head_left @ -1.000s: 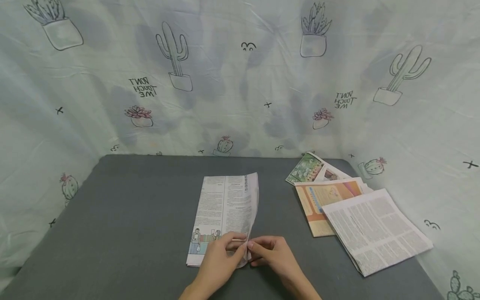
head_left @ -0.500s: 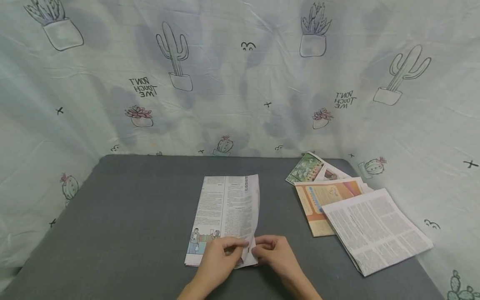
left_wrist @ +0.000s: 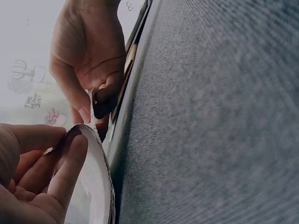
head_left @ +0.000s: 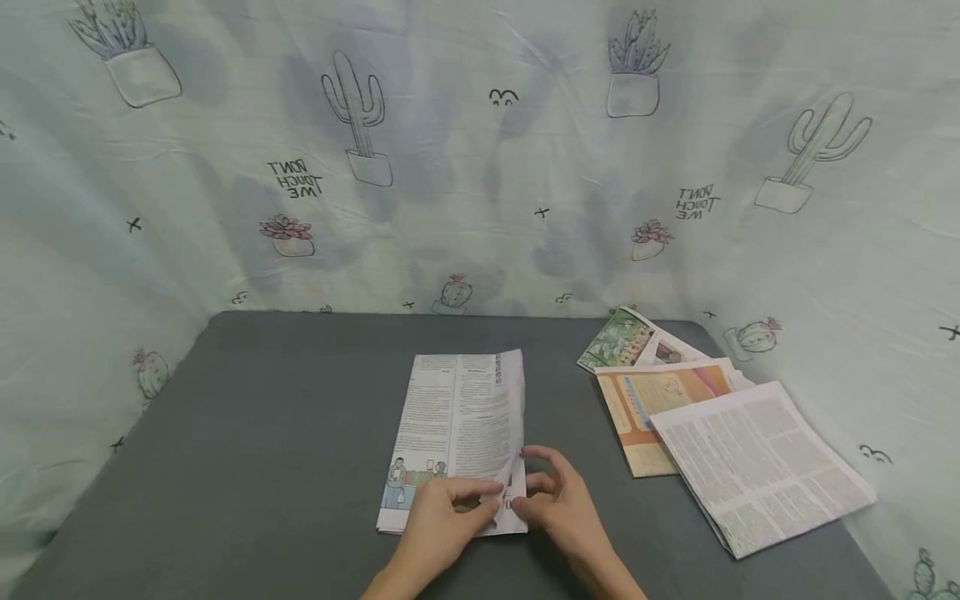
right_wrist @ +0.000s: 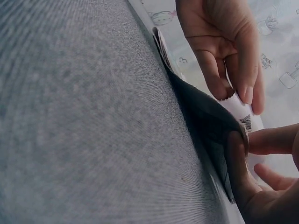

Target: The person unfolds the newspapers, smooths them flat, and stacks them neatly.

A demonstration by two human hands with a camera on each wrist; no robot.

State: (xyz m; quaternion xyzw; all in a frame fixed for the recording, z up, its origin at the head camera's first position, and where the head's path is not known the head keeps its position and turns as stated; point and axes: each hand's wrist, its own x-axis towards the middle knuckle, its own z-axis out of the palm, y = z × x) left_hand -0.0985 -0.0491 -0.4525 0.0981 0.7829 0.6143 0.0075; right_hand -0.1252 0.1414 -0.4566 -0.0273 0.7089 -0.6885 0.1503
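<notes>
A folded newspaper (head_left: 468,404) lies in front of me in the head view, printed with text columns and a cartoon at its lower left. My left hand (head_left: 437,518) pinches its lifted top layer near the lower right corner. At the right edge my right hand (head_left: 564,510) pinches the layers underneath between thumb and fingers. A strip of the lower page shows between the hands. In the left wrist view the paper edge (left_wrist: 99,163) curves up from the table to the left thumb and finger. In the right wrist view, the left fingers (right_wrist: 245,79) hold a raised flap.
To the right lies a loose pile: a text-covered folded newspaper (head_left: 761,467) on top, an orange-and-yellow printed sheet (head_left: 637,425) under it, and a green-pictured sheet (head_left: 618,337) behind. All rest on the grey tabletop (head_left: 285,450). A cactus-print cloth (head_left: 465,167) hangs around the table.
The layers at the lower right corner have come apart, with the right hand moved slightly right from the left. The right index finger now reaches further up the edge. The view has shifted slightly.
</notes>
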